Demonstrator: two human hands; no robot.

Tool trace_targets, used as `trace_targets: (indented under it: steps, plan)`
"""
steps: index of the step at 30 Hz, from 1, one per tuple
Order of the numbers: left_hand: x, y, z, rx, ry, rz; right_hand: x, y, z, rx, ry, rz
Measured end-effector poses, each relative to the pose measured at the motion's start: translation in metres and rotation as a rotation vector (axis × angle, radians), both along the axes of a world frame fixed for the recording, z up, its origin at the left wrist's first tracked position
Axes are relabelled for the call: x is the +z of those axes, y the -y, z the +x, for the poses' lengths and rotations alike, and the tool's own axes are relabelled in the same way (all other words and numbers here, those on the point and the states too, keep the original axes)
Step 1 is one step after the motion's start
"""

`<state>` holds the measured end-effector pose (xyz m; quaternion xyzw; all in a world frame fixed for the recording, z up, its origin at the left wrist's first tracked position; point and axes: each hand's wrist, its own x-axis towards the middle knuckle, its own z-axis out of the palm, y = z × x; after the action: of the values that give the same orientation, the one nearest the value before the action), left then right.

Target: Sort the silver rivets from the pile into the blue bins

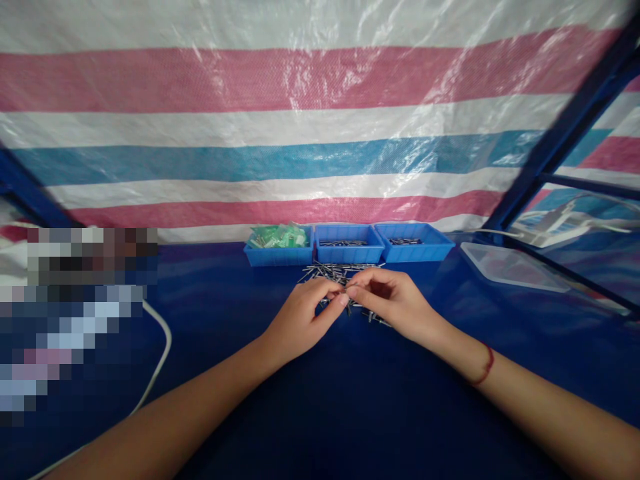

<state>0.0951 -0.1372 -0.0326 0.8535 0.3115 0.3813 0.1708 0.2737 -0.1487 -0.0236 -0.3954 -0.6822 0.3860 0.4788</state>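
Observation:
Over a loose pile of thin metal pins (327, 271), my left hand (307, 312) and my right hand (400, 303) meet at the fingertips. Each hand is closed in a pinch between thumb and forefinger. Whatever lies between the fingertips is too small and too covered to name. The pins look long and slender, like rivets or nails, and my hands hide part of the heap. A few stray pins (376, 319) lie under the right hand, on the dark blue tabletop (350, 400).
Behind the pile stand a left blue bin (280, 257) with green plastic packets (283, 235), a middle blue bin (350, 255) and a right blue bin (421, 253), the latter two holding pins. A clear plastic lid (515, 268) lies right. A white cable (167, 333) runs left, near a blurred-out area.

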Motion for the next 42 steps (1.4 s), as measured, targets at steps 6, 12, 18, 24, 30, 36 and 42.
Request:
trace_targets:
  steps: [6,12,18,24,30,36,42]
  plan:
    - [0.0,0.0,0.001,0.02,0.03,0.009,0.0,-0.001,0.0,-0.022,-0.015,0.015]
    - [-0.001,0.001,0.0,0.097,0.085,0.033,-0.001,-0.003,0.003,0.001,0.08,0.038]
    - [-0.001,0.0,-0.001,0.088,0.097,0.079,0.0,-0.002,0.002,0.038,0.169,0.056]
    - [-0.003,0.0,0.0,0.096,0.096,0.014,0.003,-0.01,0.008,-0.08,-0.017,-0.106]
    - [-0.003,0.001,0.0,0.015,-0.08,0.072,0.012,-0.032,0.039,-0.476,-0.503,-0.286]
    - [-0.003,0.005,0.0,-0.086,-0.31,0.169,0.013,-0.046,0.065,-0.608,-0.62,-0.402]
    - [-0.004,0.006,0.0,-0.143,-0.432,0.174,0.011,-0.041,0.055,-0.542,-0.602,-0.445]
